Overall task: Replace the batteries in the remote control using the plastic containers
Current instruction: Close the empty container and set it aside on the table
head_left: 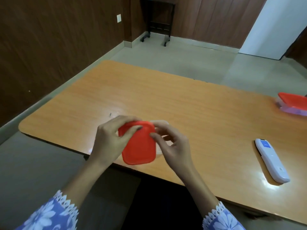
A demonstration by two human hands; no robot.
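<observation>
Small container [159, 124] with red lid [138, 145] is held in both hands just over the near edge of the table [149, 97], lifted off the surface, lid facing the camera and tilted. Only slivers of the clear body show past the lid's top-right and right edges; can't tell if the lid is fully seated or coming off, and the contents are hidden. Left hand [108, 140]: fingers curled over the lid's far-left corner, thumb pressed on top, so it's pinching the lid edge. Right hand [172, 145]: thumb tip on the lid's right edge, remaining fingers curled round the clear body behind it, gripping the container. White remote control [270, 159] lies flat on the table, well to the right of the hands, near the front edge, long axis running diagonally, small blue display at its far end; nothing touching it. Second container [292, 103], also clear with a red lid, sits at the far right of the table, partly cut off by the frame; contents too blurred to read. Both wrists come out of blue floral sleeves [53, 213] with white lace cuffs. Beyond the table: light tiled floor, dark wood-panel walls, a black stand on castors [157, 22], white door [274, 25] at the right
</observation>
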